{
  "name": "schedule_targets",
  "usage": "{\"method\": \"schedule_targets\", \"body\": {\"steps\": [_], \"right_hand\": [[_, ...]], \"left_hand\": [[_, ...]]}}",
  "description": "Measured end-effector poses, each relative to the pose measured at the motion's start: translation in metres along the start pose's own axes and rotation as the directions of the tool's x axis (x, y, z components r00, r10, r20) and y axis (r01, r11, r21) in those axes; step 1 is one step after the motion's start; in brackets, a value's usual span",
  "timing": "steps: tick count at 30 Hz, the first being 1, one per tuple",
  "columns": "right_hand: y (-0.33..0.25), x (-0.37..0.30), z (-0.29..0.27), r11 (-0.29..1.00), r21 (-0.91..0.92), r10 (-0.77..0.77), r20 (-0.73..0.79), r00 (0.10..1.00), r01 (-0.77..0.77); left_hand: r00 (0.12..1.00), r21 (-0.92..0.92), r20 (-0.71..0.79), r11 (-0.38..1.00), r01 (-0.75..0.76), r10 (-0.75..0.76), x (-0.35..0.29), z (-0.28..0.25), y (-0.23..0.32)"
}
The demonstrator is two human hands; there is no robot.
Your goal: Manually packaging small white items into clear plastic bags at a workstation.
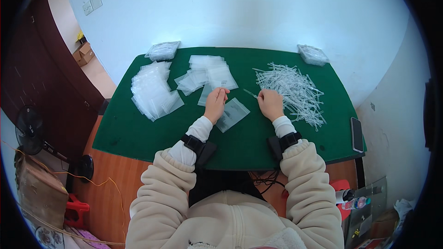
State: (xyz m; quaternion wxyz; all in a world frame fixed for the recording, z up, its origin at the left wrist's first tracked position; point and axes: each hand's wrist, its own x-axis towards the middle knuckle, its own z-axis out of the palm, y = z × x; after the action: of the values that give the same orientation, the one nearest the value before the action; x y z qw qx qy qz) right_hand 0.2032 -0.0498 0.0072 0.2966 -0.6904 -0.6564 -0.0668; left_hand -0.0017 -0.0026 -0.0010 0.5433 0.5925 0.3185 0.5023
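My left hand (216, 104) is over the middle of the green table, its fingers pinched together; whatever is between them is hidden. Beneath and beside it lie a clear flat plastic bag (203, 97) and, to its right, another clear bag (235, 114) with faint grey marking. My right hand (271, 103) pinches a thin clear plastic stick (249, 93) that points toward the left hand. Just beyond that hand spreads a large loose heap of similar clear sticks (295, 90), some with small rings at their ends.
Fanned stacks of clear bags lie at left (152, 90) and centre back (210, 70). Packed clear bundles sit at the back left corner (163, 50) and back right corner (314, 55). A phone (356, 134) lies at the right edge of the green table (184, 140). A wall rises behind.
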Motion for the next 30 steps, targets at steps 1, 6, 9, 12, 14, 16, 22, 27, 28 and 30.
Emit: {"method": "schedule_targets", "body": {"steps": [1,6,9,12,14,16,22,27,28,30], "right_hand": [[-0.004,0.0,-0.002,1.0,0.001,0.002,-0.001,1.0,-0.002],[-0.021,-0.001,-0.007,0.858,0.497,-0.153,0.016,0.988,0.125],[-0.023,-0.001,-0.004,0.785,0.547,-0.296,-0.083,0.951,0.292],[-0.028,0.0,-0.006,0.689,0.62,-0.393,-0.117,0.912,0.376],[-0.027,0.001,-0.005,0.677,0.618,-0.421,-0.122,0.899,0.401],[-0.025,0.001,-0.007,0.681,0.601,-0.439,-0.122,0.89,0.418],[-0.03,-0.005,-0.014,0.696,0.676,-0.275,-0.061,0.96,0.242],[-0.029,-0.003,-0.007,0.684,0.707,-0.178,-0.077,0.981,0.18],[-0.028,-0.004,-0.006,0.68,0.713,-0.158,-0.081,0.984,0.168],[-0.028,-0.004,-0.007,0.683,0.71,-0.154,-0.087,0.984,0.169]], "left_hand": [[1.0,0.001,0.002,1.0,0.0,0.0,0.001,-0.001,0.0],[0.989,0.102,-0.095,0.989,-0.106,0.116,0.002,-0.005,-0.001],[0.989,0.15,-0.086,0.983,-0.106,0.12,0.001,-0.003,0.003],[0.997,0.113,0.071,0.994,0.001,-0.009,0.0,-0.006,-0.002],[0.981,0.125,0.186,0.992,0.021,-0.044,-0.002,-0.004,-0.005],[0.957,0.015,0.268,0.994,0.112,-0.112,-0.001,0.004,-0.013],[0.886,0.043,0.435,0.987,0.156,-0.159,-0.008,0.01,0.003],[0.866,0.021,0.459,0.977,0.212,-0.198,-0.009,0.005,0.006],[0.861,0.012,0.467,0.975,0.221,-0.201,-0.009,0.006,0.006],[0.85,-0.007,0.484,0.971,0.238,-0.205,-0.008,0.007,0.006]]}}
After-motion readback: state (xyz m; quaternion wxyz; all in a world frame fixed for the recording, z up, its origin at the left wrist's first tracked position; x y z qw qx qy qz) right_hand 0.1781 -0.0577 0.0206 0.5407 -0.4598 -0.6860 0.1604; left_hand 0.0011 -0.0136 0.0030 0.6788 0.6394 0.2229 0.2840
